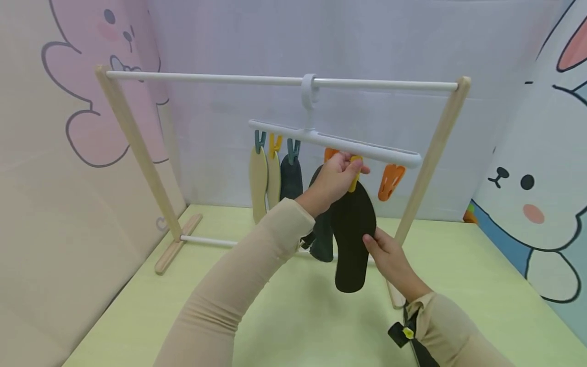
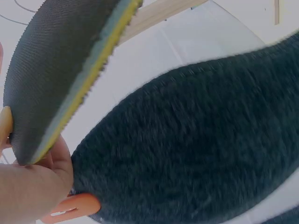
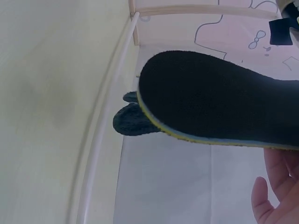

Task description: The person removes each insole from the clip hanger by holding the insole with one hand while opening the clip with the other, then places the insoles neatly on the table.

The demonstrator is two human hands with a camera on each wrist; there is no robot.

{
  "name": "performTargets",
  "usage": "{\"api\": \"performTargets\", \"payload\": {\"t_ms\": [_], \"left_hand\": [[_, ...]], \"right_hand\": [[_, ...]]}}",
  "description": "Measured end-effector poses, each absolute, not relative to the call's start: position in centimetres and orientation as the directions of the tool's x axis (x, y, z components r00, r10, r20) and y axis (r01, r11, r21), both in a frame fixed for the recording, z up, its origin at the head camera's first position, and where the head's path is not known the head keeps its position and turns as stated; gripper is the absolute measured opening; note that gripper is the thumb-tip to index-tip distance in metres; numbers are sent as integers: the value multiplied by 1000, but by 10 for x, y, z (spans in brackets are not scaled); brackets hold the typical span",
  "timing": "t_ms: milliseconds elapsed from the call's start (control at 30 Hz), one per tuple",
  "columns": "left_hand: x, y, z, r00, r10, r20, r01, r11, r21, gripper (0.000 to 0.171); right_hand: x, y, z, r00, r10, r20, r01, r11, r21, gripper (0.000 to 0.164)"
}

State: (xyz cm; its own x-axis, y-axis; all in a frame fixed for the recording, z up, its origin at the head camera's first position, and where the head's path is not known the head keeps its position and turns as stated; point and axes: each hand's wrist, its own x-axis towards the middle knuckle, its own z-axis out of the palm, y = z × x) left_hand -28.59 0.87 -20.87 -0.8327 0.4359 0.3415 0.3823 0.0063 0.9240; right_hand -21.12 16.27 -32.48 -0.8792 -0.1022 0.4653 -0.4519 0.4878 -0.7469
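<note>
My left hand (image 1: 334, 179) pinches a yellow clip (image 1: 355, 176) just under the right half of the white hanger (image 1: 348, 145). The clip sits at the top end of a black insole (image 1: 353, 234), which hangs down with a thin yellow-blue edge (image 3: 187, 136). My right hand (image 1: 392, 260) grips the insole's right edge, thumb on the near face and fingers behind. Right behind it, a dark fuzzy insole (image 2: 196, 135) hangs from an orange clip (image 2: 74, 207). Part of that insole is hidden by the black one and my left hand.
The hanger hooks over the white rail (image 1: 206, 78) of a wooden stand (image 1: 137, 148). Two pale insoles (image 1: 259, 178) and a dark insole (image 1: 291, 176) hang at its left. Another orange clip (image 1: 391, 182) hangs at its right end. A white lower bar (image 1: 208, 241) crosses above the table.
</note>
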Motion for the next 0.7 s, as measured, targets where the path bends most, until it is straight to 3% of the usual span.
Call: {"api": "performTargets", "payload": {"t_ms": [200,367,700], "left_hand": [[-289,8,-208,-836,446,320,374,37,927,32],[-288,6,-209,-842,442,310,382,83,920,30],[-286,11,-213,-851,402,339,383,32,923,30]], "right_hand": [[-213,155,-319,-852,-73,518,-492,448,-746,10],[-217,146,-310,-837,-34,547,-492,487,-722,19],[-228,142,-294,-832,35,554,-461,512,-725,23]]}}
